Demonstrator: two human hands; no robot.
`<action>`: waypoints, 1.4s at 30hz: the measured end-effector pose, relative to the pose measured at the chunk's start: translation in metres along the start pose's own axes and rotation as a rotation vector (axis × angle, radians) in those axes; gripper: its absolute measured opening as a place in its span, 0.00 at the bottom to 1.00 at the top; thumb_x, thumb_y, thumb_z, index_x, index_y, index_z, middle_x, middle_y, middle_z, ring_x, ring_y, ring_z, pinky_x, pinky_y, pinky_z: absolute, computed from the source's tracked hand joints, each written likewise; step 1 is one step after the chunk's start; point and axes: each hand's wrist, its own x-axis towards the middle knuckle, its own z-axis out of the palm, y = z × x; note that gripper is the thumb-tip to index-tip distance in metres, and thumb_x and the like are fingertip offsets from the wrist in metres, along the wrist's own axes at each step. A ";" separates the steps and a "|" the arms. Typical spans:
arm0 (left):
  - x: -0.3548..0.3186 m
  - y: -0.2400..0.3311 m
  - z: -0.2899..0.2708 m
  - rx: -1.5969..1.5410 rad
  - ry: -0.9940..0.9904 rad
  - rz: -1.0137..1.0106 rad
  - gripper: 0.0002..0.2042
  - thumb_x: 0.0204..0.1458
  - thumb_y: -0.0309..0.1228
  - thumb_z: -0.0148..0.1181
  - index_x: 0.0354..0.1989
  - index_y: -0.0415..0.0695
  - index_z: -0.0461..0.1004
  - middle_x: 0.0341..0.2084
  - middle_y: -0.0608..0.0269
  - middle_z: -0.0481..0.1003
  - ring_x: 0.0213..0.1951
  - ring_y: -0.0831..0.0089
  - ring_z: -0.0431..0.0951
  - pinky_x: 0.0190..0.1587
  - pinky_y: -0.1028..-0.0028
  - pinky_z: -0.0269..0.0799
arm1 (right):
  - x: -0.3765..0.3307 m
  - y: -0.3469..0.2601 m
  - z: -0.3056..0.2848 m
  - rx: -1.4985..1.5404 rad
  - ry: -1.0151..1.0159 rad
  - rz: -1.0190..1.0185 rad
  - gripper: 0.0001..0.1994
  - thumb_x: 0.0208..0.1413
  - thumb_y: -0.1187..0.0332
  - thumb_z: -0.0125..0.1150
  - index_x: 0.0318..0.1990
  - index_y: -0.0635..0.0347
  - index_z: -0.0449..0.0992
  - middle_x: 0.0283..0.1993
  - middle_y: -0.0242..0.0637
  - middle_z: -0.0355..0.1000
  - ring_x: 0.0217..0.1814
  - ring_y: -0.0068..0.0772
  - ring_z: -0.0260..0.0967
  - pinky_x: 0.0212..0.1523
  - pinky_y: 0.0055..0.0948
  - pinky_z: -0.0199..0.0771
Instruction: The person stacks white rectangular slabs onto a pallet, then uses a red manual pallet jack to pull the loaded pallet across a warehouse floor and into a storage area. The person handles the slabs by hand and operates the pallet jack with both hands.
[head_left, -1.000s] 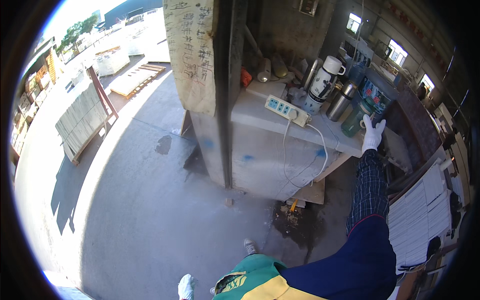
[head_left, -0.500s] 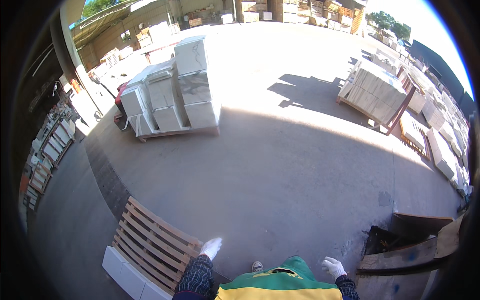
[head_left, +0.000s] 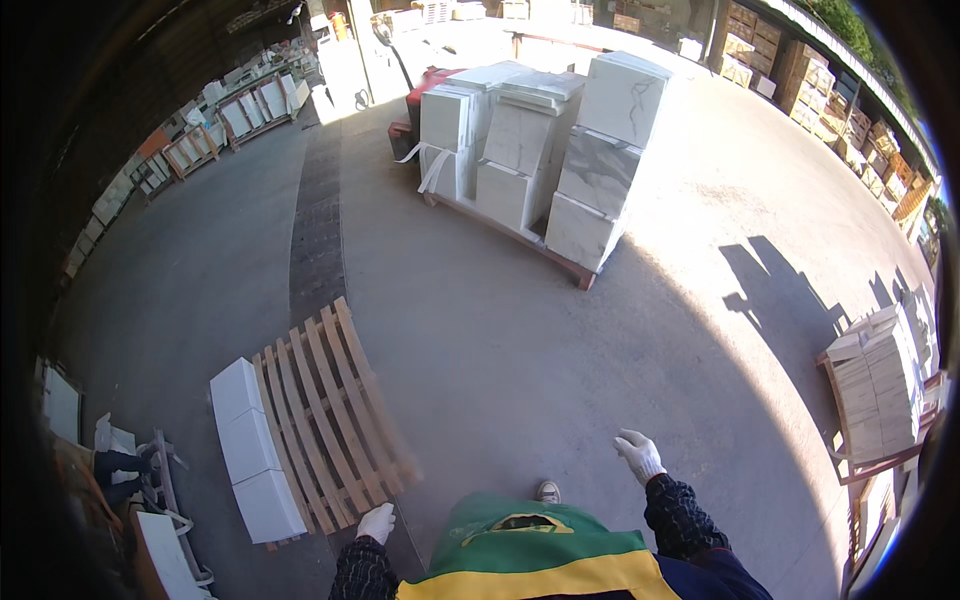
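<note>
My left hand (head_left: 377, 522), in a white work glove, hangs beside the near corner of a slatted wooden pallet (head_left: 335, 415), apart from it. Its fingers look loose, and nothing shows in them. My right hand (head_left: 638, 455), gloved the same way, is held out over the floor with fingers apart and nothing in it. On the pallet's left side lie a few white slabs or blocks (head_left: 247, 440) in a row. Between my arms a green and yellow apron (head_left: 530, 550) covers my front, with one shoe (head_left: 548, 491) showing beyond it.
Ahead, a loaded pallet (head_left: 585, 275) carries stacked white marble-patterned blocks (head_left: 600, 180), with a red machine (head_left: 425, 88) behind it. More stacked slabs (head_left: 880, 390) stand at the right. Slab racks (head_left: 255, 110) line the far left. Someone's dark-clothed legs (head_left: 120, 475) show at the lower left.
My view has swung left, so the pallets and stacks sit further right. My right hand has come up and forward; my left hand is now lower, by the slatted pallet's near corner.
</note>
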 end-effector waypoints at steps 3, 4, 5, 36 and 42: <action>0.009 0.023 0.012 -0.182 -0.035 0.025 0.29 0.67 0.47 0.56 0.66 0.33 0.72 0.58 0.47 0.80 0.58 0.57 0.80 0.59 0.62 0.75 | 0.084 -0.105 0.071 -0.341 -0.398 -0.257 0.29 0.65 0.50 0.66 0.65 0.63 0.78 0.62 0.46 0.80 0.64 0.41 0.78 0.64 0.34 0.76; 0.018 0.030 0.015 -0.238 -0.047 0.009 0.29 0.67 0.47 0.56 0.66 0.33 0.72 0.58 0.47 0.80 0.58 0.57 0.80 0.59 0.62 0.74 | 0.110 -0.137 0.096 -0.432 -0.497 -0.361 0.30 0.65 0.49 0.65 0.65 0.61 0.78 0.64 0.46 0.79 0.67 0.42 0.76 0.66 0.35 0.74; 0.030 0.036 0.015 -0.287 -0.062 0.003 0.29 0.67 0.47 0.56 0.67 0.34 0.72 0.58 0.46 0.79 0.58 0.56 0.80 0.60 0.62 0.74 | 0.135 -0.167 0.121 -0.442 -0.572 -0.358 0.29 0.65 0.49 0.65 0.65 0.60 0.78 0.64 0.46 0.80 0.66 0.43 0.77 0.66 0.35 0.75; 0.578 0.607 -0.300 -0.549 0.134 -0.035 0.30 0.67 0.53 0.55 0.67 0.43 0.71 0.60 0.49 0.77 0.54 0.54 0.80 0.54 0.57 0.76 | 0.774 -0.674 0.520 -0.575 -0.402 -0.244 0.28 0.60 0.48 0.64 0.62 0.55 0.81 0.60 0.47 0.81 0.64 0.51 0.77 0.66 0.44 0.74; 0.670 0.725 -0.397 -0.484 0.120 -0.051 0.28 0.68 0.52 0.55 0.67 0.43 0.72 0.61 0.51 0.76 0.57 0.54 0.78 0.59 0.56 0.73 | 0.846 -0.844 0.712 -0.415 -0.490 -0.554 0.28 0.64 0.46 0.60 0.65 0.53 0.78 0.63 0.47 0.78 0.63 0.55 0.75 0.63 0.47 0.75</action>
